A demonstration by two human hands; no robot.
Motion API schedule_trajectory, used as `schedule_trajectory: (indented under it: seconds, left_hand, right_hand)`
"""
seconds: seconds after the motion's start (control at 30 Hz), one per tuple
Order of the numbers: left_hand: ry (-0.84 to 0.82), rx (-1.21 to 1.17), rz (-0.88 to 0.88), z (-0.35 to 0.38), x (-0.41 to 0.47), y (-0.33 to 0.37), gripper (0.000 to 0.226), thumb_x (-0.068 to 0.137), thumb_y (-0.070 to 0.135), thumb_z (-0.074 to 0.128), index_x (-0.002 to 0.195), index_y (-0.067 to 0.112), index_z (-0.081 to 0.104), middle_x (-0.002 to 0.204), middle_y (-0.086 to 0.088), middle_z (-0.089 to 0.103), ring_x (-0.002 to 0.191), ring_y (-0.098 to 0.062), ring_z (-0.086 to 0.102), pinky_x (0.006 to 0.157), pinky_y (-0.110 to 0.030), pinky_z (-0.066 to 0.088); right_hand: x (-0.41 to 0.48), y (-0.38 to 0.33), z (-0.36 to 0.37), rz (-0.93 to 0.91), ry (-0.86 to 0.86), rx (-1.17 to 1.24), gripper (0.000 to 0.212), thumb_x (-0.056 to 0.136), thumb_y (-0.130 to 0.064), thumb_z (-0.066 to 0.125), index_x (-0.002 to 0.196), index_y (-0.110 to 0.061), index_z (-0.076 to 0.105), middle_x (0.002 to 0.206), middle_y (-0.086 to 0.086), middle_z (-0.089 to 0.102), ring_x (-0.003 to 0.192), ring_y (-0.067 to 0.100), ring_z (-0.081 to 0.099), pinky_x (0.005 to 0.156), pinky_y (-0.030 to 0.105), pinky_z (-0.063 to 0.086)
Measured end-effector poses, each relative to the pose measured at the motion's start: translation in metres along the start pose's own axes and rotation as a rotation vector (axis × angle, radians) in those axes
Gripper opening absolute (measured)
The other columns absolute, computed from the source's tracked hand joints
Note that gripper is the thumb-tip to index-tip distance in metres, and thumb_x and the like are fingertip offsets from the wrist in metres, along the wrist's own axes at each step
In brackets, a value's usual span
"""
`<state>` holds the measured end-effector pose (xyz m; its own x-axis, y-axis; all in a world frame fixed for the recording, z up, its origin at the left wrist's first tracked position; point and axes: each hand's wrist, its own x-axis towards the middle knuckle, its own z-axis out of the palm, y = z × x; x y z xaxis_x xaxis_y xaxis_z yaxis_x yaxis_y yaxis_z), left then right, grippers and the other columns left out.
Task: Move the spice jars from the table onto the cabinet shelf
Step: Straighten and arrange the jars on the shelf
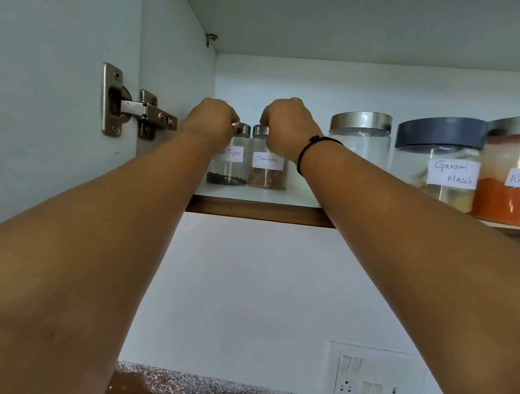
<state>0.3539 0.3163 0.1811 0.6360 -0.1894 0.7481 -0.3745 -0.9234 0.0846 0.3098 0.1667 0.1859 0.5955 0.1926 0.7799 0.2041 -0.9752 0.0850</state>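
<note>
Pepper jar [230, 167] with black peppercorns beside cinnamon jar [267, 172] with brown bits

A: Free room?
B: Open air above every lid, up to the cabinet ceiling [362, 15]. Bare strip of shelf [253, 211] in front of the pepper jar [231, 168] and cinnamon jar [266, 171].
A: Blockers?
B: Those two stand tight together, no way between. Side wall [174, 63] near the pepper jar, with the hinge [138, 116] jutting out. On the other side the steel-lidded jar [362, 137], Garam Masala jar [438, 162] and red chilli jar [515, 180] are packed close. The right hand [290, 125] fills the gap beside the cinnamon jar.
</note>
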Motion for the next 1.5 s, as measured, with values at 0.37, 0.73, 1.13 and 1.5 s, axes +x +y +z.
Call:
schedule_trajectory:
  seconds: [0.37, 0.73, 1.13, 1.5]
  left_hand:
    - [-0.105, 0.065, 0.029, 0.013, -0.001, -0.001, 0.045, 0.102, 0.002, 0.038, 0.147, 0.003, 0.038, 0.137, -0.022, 0.053, 0.127, -0.037, 0.048, 0.103, -0.042, 0.042]
    - [-0.276, 0.048, 0.08, 0.023, -0.006, -0.004, 0.067, 0.108, 0.015, 0.034, 0.156, 0.004, -0.011, 0.165, -0.013, -0.019, 0.153, -0.033, -0.013, 0.125, -0.044, 0.003]
    - [-0.083, 0.006, 0.126, 0.01, -0.011, 0.0, 0.044, 0.105, 0.014, 0.033, 0.147, 0.0, 0.033, 0.147, -0.023, 0.041, 0.137, -0.038, 0.04, 0.111, -0.052, 0.035]
    - [0.136, -0.352, 0.192, -0.028, -0.036, 0.027, 0.032, 0.101, 0.013, 0.043, 0.13, 0.011, 0.057, 0.133, -0.011, 0.061, 0.122, -0.028, 0.056, 0.101, -0.042, 0.046]
  right_hand:
    - [-0.003, 0.0, 0.007, 0.006, -0.115, -0.053, 0.024, 0.086, 0.007, 0.048, 0.067, -0.008, 0.043, 0.07, 0.005, 0.043, 0.085, 0.022, 0.044, 0.072, 0.026, 0.036]
    - [-0.007, -0.002, 0.009, 0.001, -0.151, -0.082, 0.022, 0.086, 0.005, 0.05, 0.102, 0.0, 0.064, 0.105, 0.016, 0.064, 0.108, 0.032, 0.061, 0.08, 0.03, 0.046]
    - [-0.017, -0.011, 0.0, 0.024, -0.074, -0.081, 0.038, 0.089, 0.005, 0.049, 0.062, -0.014, 0.03, 0.067, 0.0, 0.032, 0.056, 0.012, 0.033, 0.07, 0.026, 0.037]
    - [-0.067, -0.027, -0.082, -0.238, 0.228, -0.146, 0.018, 0.091, -0.003, 0.05, 0.105, -0.008, 0.06, 0.11, 0.009, 0.055, 0.096, 0.022, 0.051, 0.071, 0.027, 0.036]
